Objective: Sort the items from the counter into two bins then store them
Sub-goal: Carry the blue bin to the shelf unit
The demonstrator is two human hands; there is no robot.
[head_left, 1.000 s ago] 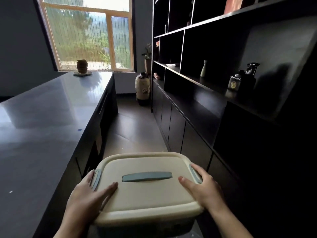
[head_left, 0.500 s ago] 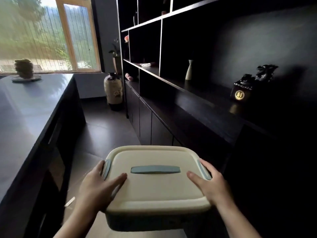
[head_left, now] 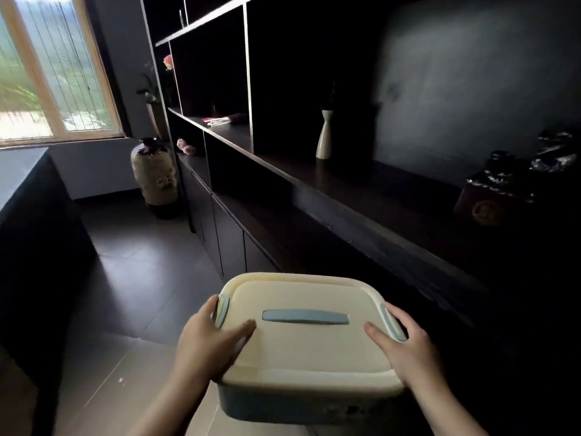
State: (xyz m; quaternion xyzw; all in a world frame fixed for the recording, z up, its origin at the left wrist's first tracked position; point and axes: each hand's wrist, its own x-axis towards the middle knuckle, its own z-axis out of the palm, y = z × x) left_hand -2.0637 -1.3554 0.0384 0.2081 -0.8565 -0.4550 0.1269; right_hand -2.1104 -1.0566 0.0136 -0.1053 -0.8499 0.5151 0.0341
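Dim room: dark wall shelving (head_left: 361, 196) runs along my right, a window at far left, the dark table (head_left: 22, 171) edge at left, tiled floor below. I carry one lidded bin (head_left: 308, 347) in the air in front of me, over the floor and near the low cabinets, touching neither. Cream lid, blue body, blue handle (head_left: 305, 316) flat in the lid centre.

Left hand (head_left: 207, 344) grips the left side latch, thumb lying on the lid. Right hand (head_left: 405, 344) grips the right side the same way.

Judgement: rigid plastic, smooth and likely a little slippery; weight depends on hidden contents. Side hold under the rim seems soundest, since the lid handle relies on the latches. Contents may shift if tilted, so keep it level.
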